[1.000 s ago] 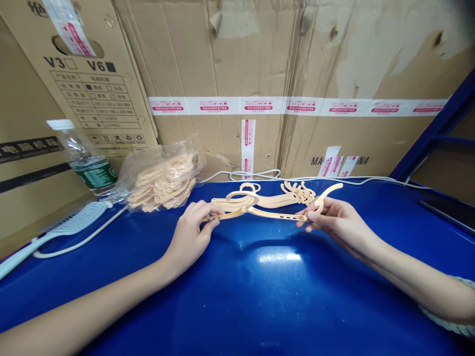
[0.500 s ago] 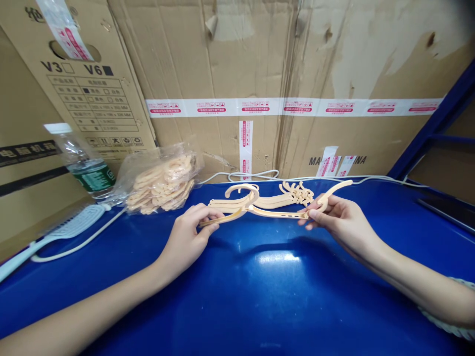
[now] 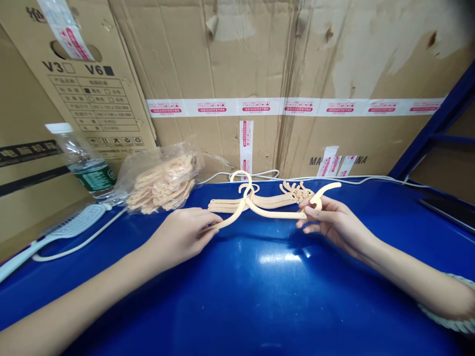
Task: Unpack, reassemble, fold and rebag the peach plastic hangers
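Note:
A beige plastic clothes hanger (image 3: 274, 213) is held up over the blue table, its hook pointing up. My left hand (image 3: 181, 232) pinches the tip of its left arm. At the other end, my right hand (image 3: 332, 217) grips a curved beige plastic piece (image 3: 326, 191) against the tip of the right arm. Whether that piece is joined to the hanger is hidden by my fingers. Just behind lie several stacked hangers (image 3: 226, 203), partly covered by the held one. Near my right hand sits a small pile of curved beige pieces (image 3: 297, 190).
A clear bag of beige pieces (image 3: 163, 180) lies at the back left. Beside it are a water bottle (image 3: 92, 173) and a pale hairbrush (image 3: 77, 222). Cardboard boxes (image 3: 222, 64) stand behind, with a white cable (image 3: 334, 179) along their base. A dark flat object (image 3: 449, 212) rests at right.
The hanger has rotated in my hands: its hook has swung upward and the smooth side of its arms now faces me. The curved piece at its right end has shifted slightly left.

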Motion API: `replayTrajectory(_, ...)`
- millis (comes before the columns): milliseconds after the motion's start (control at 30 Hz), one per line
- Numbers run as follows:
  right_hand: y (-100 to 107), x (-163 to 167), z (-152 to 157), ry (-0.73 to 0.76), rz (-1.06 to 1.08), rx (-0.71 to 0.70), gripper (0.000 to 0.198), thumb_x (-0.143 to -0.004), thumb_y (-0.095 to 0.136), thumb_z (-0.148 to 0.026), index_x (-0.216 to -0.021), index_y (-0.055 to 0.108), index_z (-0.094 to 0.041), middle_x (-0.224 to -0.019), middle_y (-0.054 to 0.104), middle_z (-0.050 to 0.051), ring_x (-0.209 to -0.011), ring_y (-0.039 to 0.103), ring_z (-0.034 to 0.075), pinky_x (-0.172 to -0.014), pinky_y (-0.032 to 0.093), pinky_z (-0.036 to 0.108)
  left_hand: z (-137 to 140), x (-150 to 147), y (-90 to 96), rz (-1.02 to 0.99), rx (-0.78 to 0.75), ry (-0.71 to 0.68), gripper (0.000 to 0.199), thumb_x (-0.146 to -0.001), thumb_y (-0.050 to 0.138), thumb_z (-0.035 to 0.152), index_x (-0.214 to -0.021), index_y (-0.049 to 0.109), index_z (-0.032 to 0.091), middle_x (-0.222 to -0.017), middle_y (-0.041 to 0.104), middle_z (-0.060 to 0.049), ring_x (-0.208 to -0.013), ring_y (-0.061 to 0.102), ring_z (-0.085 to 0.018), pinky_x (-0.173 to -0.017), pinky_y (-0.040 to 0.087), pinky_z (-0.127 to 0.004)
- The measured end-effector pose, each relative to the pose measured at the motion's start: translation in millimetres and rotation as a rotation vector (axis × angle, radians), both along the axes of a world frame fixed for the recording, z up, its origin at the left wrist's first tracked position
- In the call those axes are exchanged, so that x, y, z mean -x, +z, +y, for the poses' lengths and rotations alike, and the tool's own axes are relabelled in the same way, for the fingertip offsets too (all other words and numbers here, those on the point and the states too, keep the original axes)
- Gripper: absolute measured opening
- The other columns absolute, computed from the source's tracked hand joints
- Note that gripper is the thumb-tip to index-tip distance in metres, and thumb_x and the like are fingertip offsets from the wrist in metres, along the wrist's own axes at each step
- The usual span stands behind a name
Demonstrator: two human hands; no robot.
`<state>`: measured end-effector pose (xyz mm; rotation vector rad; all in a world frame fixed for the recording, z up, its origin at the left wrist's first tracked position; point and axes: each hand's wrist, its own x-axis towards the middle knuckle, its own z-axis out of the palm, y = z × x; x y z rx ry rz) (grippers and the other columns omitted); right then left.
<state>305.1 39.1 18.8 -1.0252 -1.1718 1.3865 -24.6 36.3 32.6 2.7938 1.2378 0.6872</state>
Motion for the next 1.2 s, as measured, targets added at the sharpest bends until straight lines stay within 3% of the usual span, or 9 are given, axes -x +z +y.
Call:
replayTrajectory(133,6,-5,3,0.049,-0.002,-0.033,0.019,-0.073,0.079,-0.032,-0.084,0.072,-0.018,-0.084,0.065,0.004,-0.068,0.061,0.013,-0.049,0.050,0.020,1,11,11.1,0.149,-0.028,-0.049,0.021,-0.087,0.052,0.024,-0.091,0.072,0.022,-0.076,0.073,-0.002,-0.067,0.067,-0.019,-0.061,0.043,-0.027)
replayTrajectory(267,9,-14,9,0.111,0.023,-0.082,0.016,-0.072,0.079,-0.028,-0.084,0.076,-0.018,-0.065,0.059,0.000,-0.056,0.052,0.010,-0.046,0.045,0.018,1,17,20.9,0.139,0.007,-0.041,0.017,-0.084,0.054,0.025,-0.085,0.072,0.024,-0.066,0.068,0.001,-0.056,0.063,-0.015,-0.054,0.039,-0.024)
replayTrajectory(467,16,-32,16,0.207,0.027,-0.027,0.023,-0.074,0.072,-0.033,-0.087,0.078,-0.015,-0.070,0.066,0.003,-0.055,0.057,0.011,-0.047,0.044,0.021,0,19,27.1,0.185,-0.006,-0.097,0.014,-0.083,0.053,0.021,-0.079,0.067,0.023,-0.066,0.066,0.002,-0.057,0.059,-0.015,-0.054,0.036,-0.024)
replayTrajectory(633,26,-61,23,0.311,-0.218,0.076,0.032,-0.066,0.071,-0.028,-0.089,0.078,-0.007,-0.066,0.069,0.009,-0.053,0.058,0.015,-0.046,0.043,0.025,-4,18,29.1,0.183,0.125,-0.166,0.017,-0.083,0.054,0.019,-0.085,0.069,0.026,-0.077,0.070,0.001,-0.066,0.063,-0.016,-0.061,0.042,-0.024)
replayTrajectory(867,32,-76,26,0.513,-0.538,-0.143,0.028,-0.074,0.063,-0.027,-0.088,0.079,-0.009,-0.073,0.068,0.005,-0.061,0.056,0.013,-0.053,0.042,0.024,-10,8,21.9,0.200,0.188,-0.243,0.022,-0.086,0.051,0.013,-0.083,0.069,0.026,-0.084,0.067,-0.001,-0.070,0.064,-0.015,-0.064,0.044,-0.024)
replayTrajectory(1200,36,-74,27,0.570,-0.793,-0.191,0.028,-0.081,0.064,-0.032,-0.088,0.080,-0.012,-0.072,0.064,0.004,-0.063,0.050,0.012,-0.054,0.040,0.021,-9,10,16.8,0.269,0.230,-0.259,0.019,-0.088,0.052,0.012,-0.083,0.065,0.025,-0.082,0.066,0.000,-0.070,0.063,-0.016,-0.063,0.043,-0.024)
